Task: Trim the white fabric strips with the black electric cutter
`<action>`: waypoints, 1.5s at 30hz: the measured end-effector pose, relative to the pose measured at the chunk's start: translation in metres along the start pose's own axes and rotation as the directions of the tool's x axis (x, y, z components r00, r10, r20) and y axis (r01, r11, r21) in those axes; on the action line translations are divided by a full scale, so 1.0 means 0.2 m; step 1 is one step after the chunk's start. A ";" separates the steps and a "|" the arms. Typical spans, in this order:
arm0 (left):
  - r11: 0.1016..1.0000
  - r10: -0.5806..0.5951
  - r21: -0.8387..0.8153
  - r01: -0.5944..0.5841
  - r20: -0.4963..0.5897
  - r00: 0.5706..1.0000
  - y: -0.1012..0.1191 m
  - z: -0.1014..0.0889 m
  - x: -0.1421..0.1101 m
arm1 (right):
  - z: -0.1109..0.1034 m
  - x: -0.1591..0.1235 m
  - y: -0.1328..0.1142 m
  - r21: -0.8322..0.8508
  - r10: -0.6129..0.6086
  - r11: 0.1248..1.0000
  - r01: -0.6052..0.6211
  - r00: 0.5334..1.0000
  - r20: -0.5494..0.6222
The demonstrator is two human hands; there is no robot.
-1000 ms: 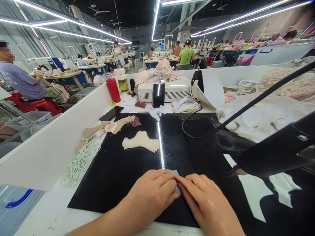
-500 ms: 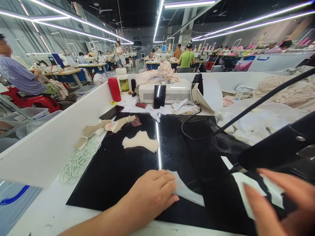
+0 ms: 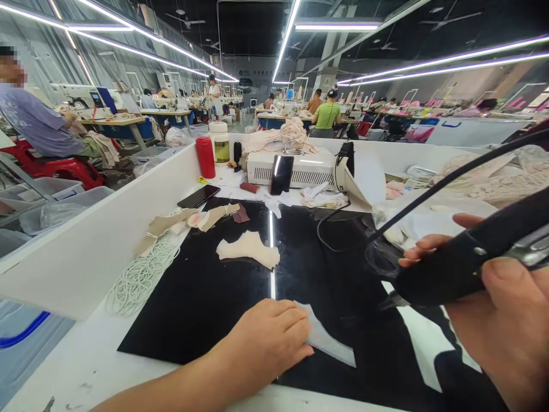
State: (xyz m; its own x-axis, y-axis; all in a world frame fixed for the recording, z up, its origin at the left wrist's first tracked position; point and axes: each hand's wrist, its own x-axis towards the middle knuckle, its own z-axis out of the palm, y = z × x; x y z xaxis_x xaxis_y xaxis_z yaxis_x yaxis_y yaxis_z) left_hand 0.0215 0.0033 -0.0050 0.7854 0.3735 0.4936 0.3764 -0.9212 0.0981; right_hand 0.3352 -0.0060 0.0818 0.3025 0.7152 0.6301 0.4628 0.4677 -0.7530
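Observation:
My left hand (image 3: 274, 335) presses down, fingers together and curled, on the left end of a thin light-grey fabric piece (image 3: 330, 339). That piece lies flat on a black mat (image 3: 206, 320), its curved tail stretching to the right. On the right, my right hand (image 3: 506, 303) is wrapped round a black corded hand tool (image 3: 446, 269) with a metal lever and a narrow tip pointing left. Below the tool lie pale cut pieces (image 3: 422, 343), partly hidden by it and the hand. A cream cut piece (image 3: 249, 249) rests farther back on the mat.
A heap of pale green cord (image 3: 143, 280) and beige scraps (image 3: 171, 223) sit at the left. Toward the back stand a phone (image 3: 282, 174), a white vented box (image 3: 261, 167), a red container (image 3: 206, 157) and a jar (image 3: 220, 142). The tool's cable (image 3: 412, 209) crosses the right side.
My right hand has left the grey fabric piece, moved right and taken hold of the black corded tool. My left hand has stayed on the fabric.

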 end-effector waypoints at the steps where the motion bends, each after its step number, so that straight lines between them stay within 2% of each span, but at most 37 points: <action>1: 1.000 -0.001 0.011 0.001 0.011 1.000 0.00 0.00 0.00 | 0.04 0.00 -0.03 0.128 0.079 0.989 -0.074 0.997 -0.028; 3: 0.999 0.010 0.036 -0.010 0.020 1.000 0.00 0.00 0.00 | 0.13 -0.02 -0.09 0.285 0.158 0.949 -0.136 0.986 -0.055; 7: 0.998 0.025 0.060 -0.025 0.004 1.000 0.00 0.00 0.01 | 0.33 -0.07 -0.21 0.422 0.119 0.904 -0.074 0.990 -0.082; 10: 0.999 0.021 0.038 -0.019 -0.051 0.998 0.00 0.01 0.01 | 0.45 -0.11 -0.23 0.484 0.106 0.873 -0.057 0.992 -0.074; 14: 0.999 0.024 0.037 -0.021 -0.078 0.997 0.00 0.01 0.01 | 0.53 -0.13 -0.22 0.498 0.114 0.866 -0.051 0.989 -0.097; 21: 0.999 0.018 0.033 -0.018 0.003 1.000 0.01 0.01 0.01 | 0.57 -0.14 -0.18 0.456 0.102 0.889 -0.046 0.990 -0.100; 34: 0.999 0.026 0.031 -0.024 -0.054 0.998 0.00 0.00 0.00 | 0.58 -0.14 -0.17 0.480 0.122 0.876 -0.048 0.985 -0.124; 42: 1.000 0.011 -0.014 -0.012 -0.070 0.997 0.00 -0.03 0.02 | 0.61 -0.15 -0.19 0.559 0.160 0.826 -0.078 0.982 -0.099; 45: 1.000 0.011 -0.002 -0.011 -0.080 0.997 0.00 -0.03 0.02 | 0.63 -0.15 -0.18 0.568 0.134 0.820 -0.069 0.988 -0.073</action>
State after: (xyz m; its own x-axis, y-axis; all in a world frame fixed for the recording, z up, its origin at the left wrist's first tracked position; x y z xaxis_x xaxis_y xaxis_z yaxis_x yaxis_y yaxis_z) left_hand 0.0208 0.0041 0.0024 0.7474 0.3534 0.5625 0.3667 -0.9255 0.0942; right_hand 0.2041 0.0202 0.0660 0.4215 0.7315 0.5359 -0.1149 0.6293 -0.7686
